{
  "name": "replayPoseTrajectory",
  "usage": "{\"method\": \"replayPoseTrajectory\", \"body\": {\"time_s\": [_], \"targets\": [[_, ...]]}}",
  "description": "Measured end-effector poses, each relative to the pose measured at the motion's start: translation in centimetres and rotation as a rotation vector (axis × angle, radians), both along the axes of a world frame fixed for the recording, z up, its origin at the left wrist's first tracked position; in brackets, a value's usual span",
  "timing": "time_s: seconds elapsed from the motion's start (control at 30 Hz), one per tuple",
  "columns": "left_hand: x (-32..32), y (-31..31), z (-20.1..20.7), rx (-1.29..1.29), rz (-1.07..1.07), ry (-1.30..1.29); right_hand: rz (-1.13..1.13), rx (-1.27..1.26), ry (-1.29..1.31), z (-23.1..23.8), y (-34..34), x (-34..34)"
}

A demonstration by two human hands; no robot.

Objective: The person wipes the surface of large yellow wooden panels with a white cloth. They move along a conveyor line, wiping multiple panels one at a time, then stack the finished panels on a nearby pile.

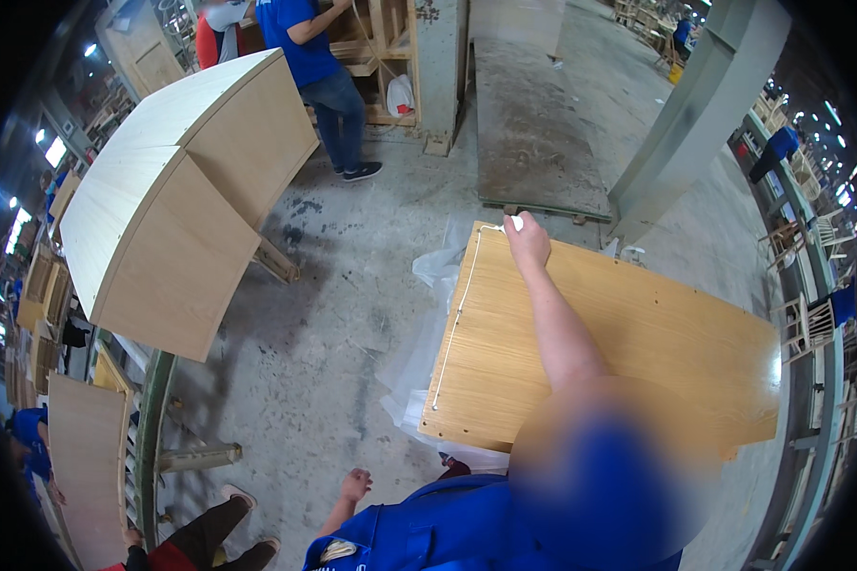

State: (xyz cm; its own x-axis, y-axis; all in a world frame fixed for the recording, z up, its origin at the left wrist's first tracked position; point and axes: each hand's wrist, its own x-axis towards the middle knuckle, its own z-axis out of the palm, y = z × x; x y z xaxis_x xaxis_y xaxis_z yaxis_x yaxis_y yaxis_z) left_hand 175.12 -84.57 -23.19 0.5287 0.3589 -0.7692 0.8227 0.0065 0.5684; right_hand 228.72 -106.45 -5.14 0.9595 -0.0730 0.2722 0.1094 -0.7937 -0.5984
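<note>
My right hand (528,246) is at the far left corner of a flat wooden panel (638,324), closed round a small white thing (514,225) whose kind I cannot make out. A thin white line (459,312), cord or bead of glue, runs along the panel's left edge from near that hand towards the near corner. Small dark holes dot the panel's edges. Low in front of me, left of the panel, my left hand (356,483) hangs in the air with loosely bent fingers and nothing visible in it.
Translucent plastic sheeting (409,390) sticks out under the panel. A large curved wooden cabinet (190,200) stands at the left. Beyond it is a person in blue (305,57). A grey steel post (690,124) rises behind the panel. At lower left, workers are beside another board (86,466).
</note>
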Motion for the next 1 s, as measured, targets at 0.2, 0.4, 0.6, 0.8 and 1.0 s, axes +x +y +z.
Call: {"method": "replayPoseTrajectory", "body": {"time_s": [0.2,0.4,0.6,0.8,1.0], "targets": [[0.4,0.0,0.3,-0.007,-0.01,-0.026,-0.002,0.01,-0.013,-0.1,-0.1,-0.1],[0.5,-0.1,0.9,0.044,-0.059,0.028,-0.012,0.04,0.015,0.1,-1.3,-0.2],[1.1,-1.1,1.5,0.074,-0.101,0.052,-0.064,0.041,0.043,0.3,-6.3,-0.7],[2.9,-3.8,2.0,0.053,-0.154,0.053,-0.199,0.008,0.052,0.7,-14.0,-0.8],[5.9,-6.3,2.7,0.035,-0.247,0.015,-0.315,0.008,0.001,0.3,-21.6,-1.3]]}}
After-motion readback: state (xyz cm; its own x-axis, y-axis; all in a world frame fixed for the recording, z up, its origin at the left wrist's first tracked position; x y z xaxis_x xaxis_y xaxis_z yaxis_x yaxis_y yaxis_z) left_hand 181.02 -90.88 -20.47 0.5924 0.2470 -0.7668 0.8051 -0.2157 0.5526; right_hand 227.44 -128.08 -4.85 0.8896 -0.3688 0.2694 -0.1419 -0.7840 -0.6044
